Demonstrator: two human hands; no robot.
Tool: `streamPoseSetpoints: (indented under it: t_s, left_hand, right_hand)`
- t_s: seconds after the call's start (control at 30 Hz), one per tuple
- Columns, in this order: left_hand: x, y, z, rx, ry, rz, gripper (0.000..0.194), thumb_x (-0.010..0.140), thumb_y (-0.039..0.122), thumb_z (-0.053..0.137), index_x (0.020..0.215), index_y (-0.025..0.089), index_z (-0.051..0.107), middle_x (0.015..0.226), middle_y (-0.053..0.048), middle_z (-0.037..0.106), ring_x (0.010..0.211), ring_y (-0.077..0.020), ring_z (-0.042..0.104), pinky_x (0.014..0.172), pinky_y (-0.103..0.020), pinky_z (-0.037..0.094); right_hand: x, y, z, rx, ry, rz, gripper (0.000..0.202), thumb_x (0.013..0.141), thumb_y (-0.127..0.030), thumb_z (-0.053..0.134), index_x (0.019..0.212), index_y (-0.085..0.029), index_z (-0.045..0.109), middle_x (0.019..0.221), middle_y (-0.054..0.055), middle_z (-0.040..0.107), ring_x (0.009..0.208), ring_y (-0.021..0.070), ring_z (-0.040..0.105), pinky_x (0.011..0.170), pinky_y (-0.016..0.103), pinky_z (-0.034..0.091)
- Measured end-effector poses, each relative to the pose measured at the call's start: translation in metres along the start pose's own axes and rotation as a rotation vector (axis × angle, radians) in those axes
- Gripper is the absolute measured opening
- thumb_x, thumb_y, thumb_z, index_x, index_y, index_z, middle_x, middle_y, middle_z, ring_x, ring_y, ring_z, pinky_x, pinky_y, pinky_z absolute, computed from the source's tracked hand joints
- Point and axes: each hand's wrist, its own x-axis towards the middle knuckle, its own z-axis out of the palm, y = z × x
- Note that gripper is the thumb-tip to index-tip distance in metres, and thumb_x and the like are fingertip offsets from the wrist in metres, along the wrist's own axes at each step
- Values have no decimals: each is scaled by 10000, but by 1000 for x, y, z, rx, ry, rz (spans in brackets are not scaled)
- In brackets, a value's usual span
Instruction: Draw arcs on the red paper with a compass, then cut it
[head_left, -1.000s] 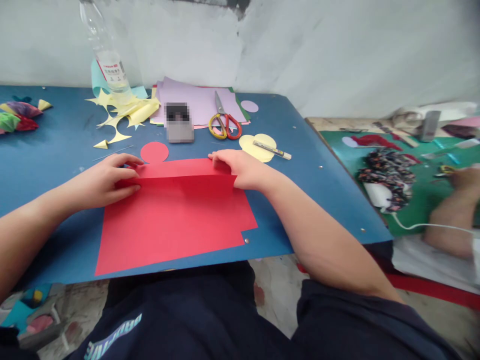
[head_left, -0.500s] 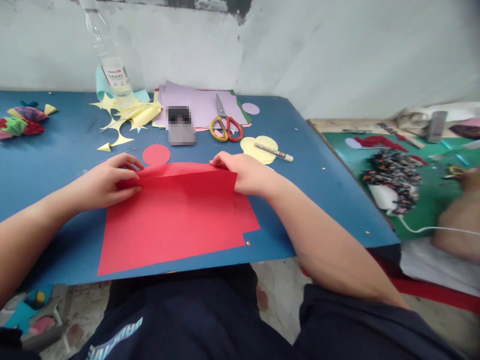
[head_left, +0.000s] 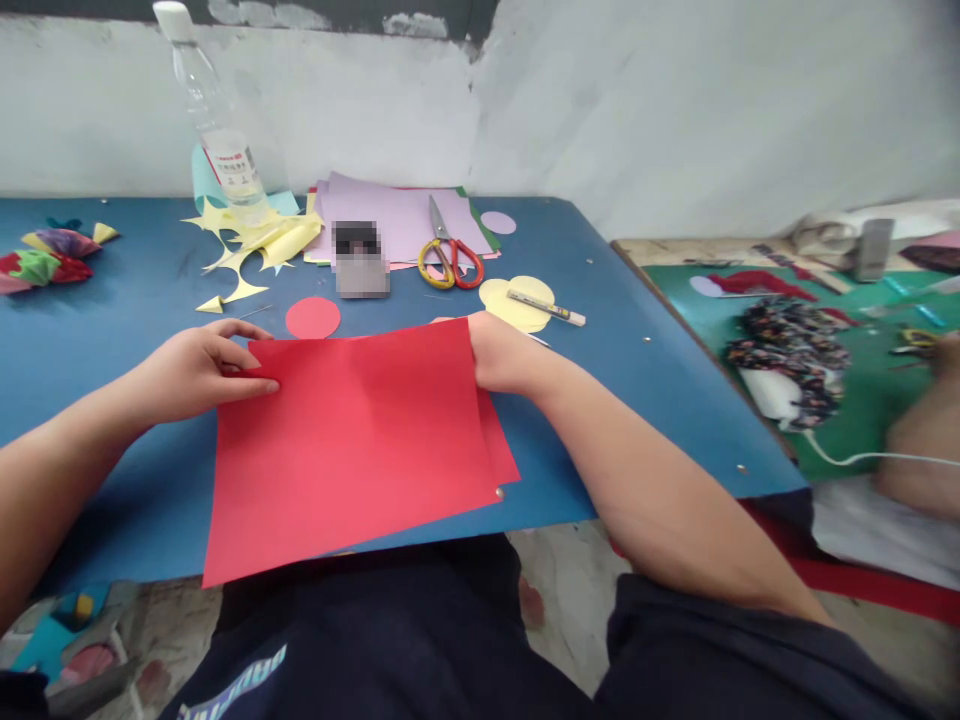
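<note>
Red paper (head_left: pixel 352 440) lies at the front edge of the blue table, its lower left corner hanging past the edge. A second red layer shows at its right side. My left hand (head_left: pixel 202 370) pinches the paper's upper left corner between thumb and fingers. At the upper right corner is my right hand (head_left: pixel 499 350), its fingers mostly hidden behind the paper. Just beyond the paper's top edge lies a red paper circle (head_left: pixel 313 318). To the right, a pen (head_left: pixel 546 307) rests on yellow paper circles (head_left: pixel 517 292).
Scissors (head_left: pixel 450 250) and a blurred-out item (head_left: pixel 361 262) rest on purple paper (head_left: pixel 375 205). Yellow scraps (head_left: pixel 247 240) surround a bottle (head_left: pixel 229 150). Fabric pieces (head_left: pixel 45 262) sit at the left. At right, a green table (head_left: pixel 862 400) has a person's arm (head_left: pixel 926 440) over it.
The upper part of the red sheet, folded at the top edge before, now lies down flatter toward me over the lower layer. Both hands remain at its upper corners.
</note>
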Motion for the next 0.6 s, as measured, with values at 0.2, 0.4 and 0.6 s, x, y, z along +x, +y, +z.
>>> streamPoseSetpoints:
  t_s: [0.2, 0.4, 0.6]
  left_hand:
    - [-5, 17, -7, -23, -104, -84, 516, 850, 837, 879, 841, 328, 967, 943, -19, 881, 837, -231, 710, 771, -369, 563]
    - [6, 13, -13, -6, 90, -183, 548, 727, 752, 910, 1019, 292, 971, 1023, -45, 910, 974, -283, 748, 867, -397, 581]
    - [16, -2, -18, -35, 103, -229, 919, 655, 773, 1005, 1407, 247, 963, 978, -46, 848, 954, -285, 746, 946, -451, 631]
  right_hand:
    - [6, 20, 5, -75, 169, -159, 242, 1013, -339, 834, 1232, -245, 872, 1402, 158, 900, 1294, 360, 872, 1140, 530, 747]
    - [8, 43, 7, -256, 258, -177, 412, 913, -241, 855, 1322, -203, 887, 1737, 247, 764, 1656, 474, 729, 1432, 737, 618]
    - [18, 44, 20, -266, 28, -52, 699, 1054, -332, 815, 1743, -225, 764, 1986, 207, 573, 1920, 448, 494, 1629, 740, 359]
